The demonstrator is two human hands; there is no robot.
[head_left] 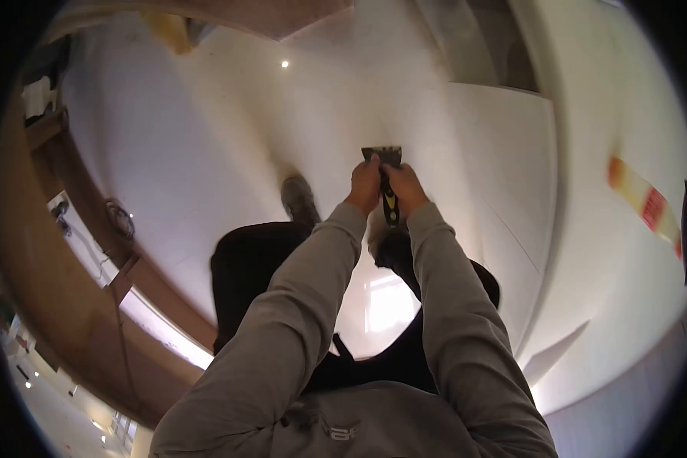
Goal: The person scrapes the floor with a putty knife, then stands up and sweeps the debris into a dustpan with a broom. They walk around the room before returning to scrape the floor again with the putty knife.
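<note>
Out in front of me, between both hands, is a scraper (390,204) with a wide dark blade and a black and yellow handle. Its blade points away from me, over the glossy white floor (343,91). My left hand (365,185) is closed on the tool's left side, its thumb up by the base of the blade. From the right, my right hand (408,188) grips it as well, thumb near the blade. The handle's end sticks out below the hands, toward me.
A grey shoe (299,200) stands on the floor left of my hands. Brown wooden framing (91,179) with a coiled cable (120,217) runs along the left. A pale panel (504,153) lies to the right, and a red and yellow strip (647,203) is farther right.
</note>
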